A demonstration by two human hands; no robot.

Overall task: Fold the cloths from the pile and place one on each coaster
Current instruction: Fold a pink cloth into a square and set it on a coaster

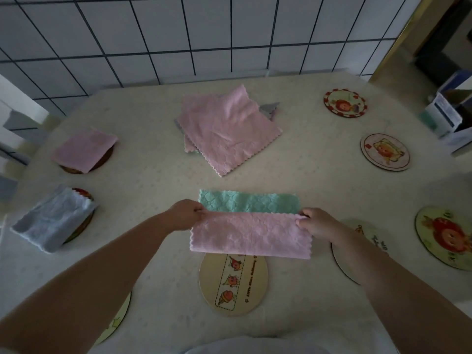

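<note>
A cloth with a pink side (251, 237) and a green side (249, 201) lies half folded near the table's front. My left hand (185, 214) pinches its left corner and my right hand (315, 223) pinches its right corner, the pink half turned over toward me. The pile of cloths (227, 129), pink on top, lies at the middle back. A folded pink cloth (84, 150) covers a coaster at the left, and a folded grey-blue cloth (55, 219) covers another coaster (81, 195) below it. A bare coaster (233, 284) sits just below the held cloth.
Bare coasters lie at the back right (345, 102), right (385, 152), far right (444, 237), under my right forearm (357, 251) and under my left forearm (116, 320). A tiled wall (204, 34) backs the table. A cardboard box (452, 111) stands beyond the right edge.
</note>
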